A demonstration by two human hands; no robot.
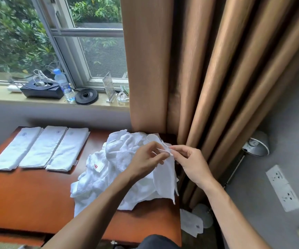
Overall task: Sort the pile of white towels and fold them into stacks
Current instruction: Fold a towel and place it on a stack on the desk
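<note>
On the right half of the wooden table (28,194), head view: I've got the pile of white towels (120,169), crumpled. It runs from the back edge by the curtain (199,69) to near the front edge. One towel in it shows a small red mark (96,166).

Both hands are up over the pile's right side. The left hand (145,157) pinches the top edge of a small towel (164,175) between thumb and forefinger, other fingers curled. The right hand (191,164) pinches the same edge just beside it, its fingertips nearly touching the left's. The small towel hangs down from the pinch and its lower end drapes over the pile near the table's right edge. The frame is soft there, so I can't tell whether they hold a corner or a hem.

Left half of the table: three folded towels (41,148), long strips lying flat side by side with edges touching, well apart from the pile.

Off the table: one floor towel (191,223) to the right, beside a lamp base (203,215). The lamp head (256,143) sits by the curtain. The window sill (1,96) behind holds a black box (41,90), a water bottle (64,85), a round black base (86,96) and a clear sign stand (109,87).
</note>
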